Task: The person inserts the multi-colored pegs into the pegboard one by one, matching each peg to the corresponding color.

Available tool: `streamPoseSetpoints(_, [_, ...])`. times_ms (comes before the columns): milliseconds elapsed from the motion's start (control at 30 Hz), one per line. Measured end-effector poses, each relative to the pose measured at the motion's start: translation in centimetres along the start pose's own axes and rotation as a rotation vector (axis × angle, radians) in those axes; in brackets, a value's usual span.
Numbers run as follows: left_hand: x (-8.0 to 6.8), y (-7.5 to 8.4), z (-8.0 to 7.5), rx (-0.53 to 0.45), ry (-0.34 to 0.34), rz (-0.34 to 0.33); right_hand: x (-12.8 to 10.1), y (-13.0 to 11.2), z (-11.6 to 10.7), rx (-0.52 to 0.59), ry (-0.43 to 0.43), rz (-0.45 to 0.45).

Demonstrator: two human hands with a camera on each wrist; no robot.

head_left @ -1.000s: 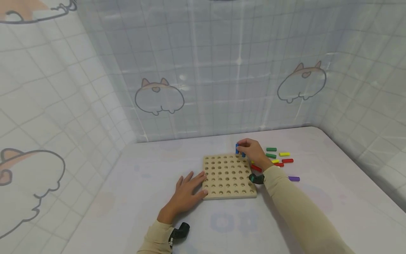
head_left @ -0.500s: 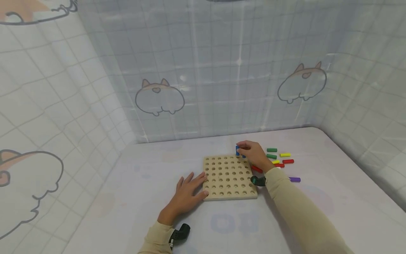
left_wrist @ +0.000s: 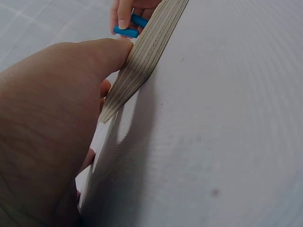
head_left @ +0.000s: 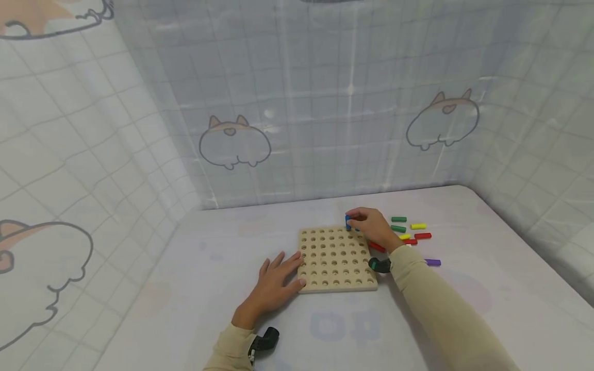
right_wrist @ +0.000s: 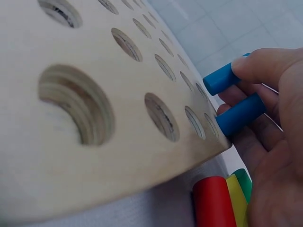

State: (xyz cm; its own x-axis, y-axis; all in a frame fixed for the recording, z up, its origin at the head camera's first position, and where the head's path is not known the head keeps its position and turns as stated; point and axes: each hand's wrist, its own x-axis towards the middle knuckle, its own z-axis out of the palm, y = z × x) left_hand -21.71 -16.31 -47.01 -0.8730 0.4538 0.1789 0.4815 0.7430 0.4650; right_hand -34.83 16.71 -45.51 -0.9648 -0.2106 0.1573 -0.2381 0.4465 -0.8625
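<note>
A square wooden pegboard [head_left: 333, 267] with rows of round holes lies on the table. My right hand [head_left: 373, 228] is at its far right part, pinching a blue peg [right_wrist: 218, 81] upright between thumb and fingers. The lower end of that peg is right at a hole in the far row. Beside it a second blue peg [right_wrist: 242, 113] stands at the corner hole, partly hidden by the hand in the head view. My left hand [head_left: 274, 288] rests on the board's left edge with fingers spread, its thumb [left_wrist: 111, 52] against the edge in the left wrist view.
Right of the board lie loose pegs: green [head_left: 398, 219], yellow [head_left: 418, 226], red [head_left: 423, 236] and purple [head_left: 433, 263], several of them close to the right forearm. A patterned sheet [head_left: 325, 154] hangs behind the table's far edge.
My right hand has moved down a little, bringing the pinched blue peg lower toward the board's far row. My left hand stays in place on the left edge.
</note>
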Motion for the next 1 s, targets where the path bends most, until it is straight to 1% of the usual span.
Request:
streamPoseSetpoints(233, [-0.6,-0.2,0.0,0.003,-0.001,-0.015,-0.2,0.2,0.9,-0.013,-0.006,0.002])
streamPoseSetpoints(433, [-0.7,-0.4,-0.1,0.013,0.007,-0.018,0.2,-0.1,1.2,-0.045,0.011,-0.021])
streamPoseSetpoints(600, [-0.5,-0.2,-0.3,0.005,0.006,-0.013,0.3,-0.2,0.9,-0.021,0.014,-0.032])
streamPoseSetpoints(767, [-0.1,-0.2,-0.3,0.019,0.004,-0.004,0.4,-0.2,0.4,-0.019,0.012,-0.049])
streamPoseSetpoints(1000, [0.2,-0.3,-0.1,0.013,-0.010,0.010,0.4,0.4,-0.3,-0.026,0.003,-0.020])
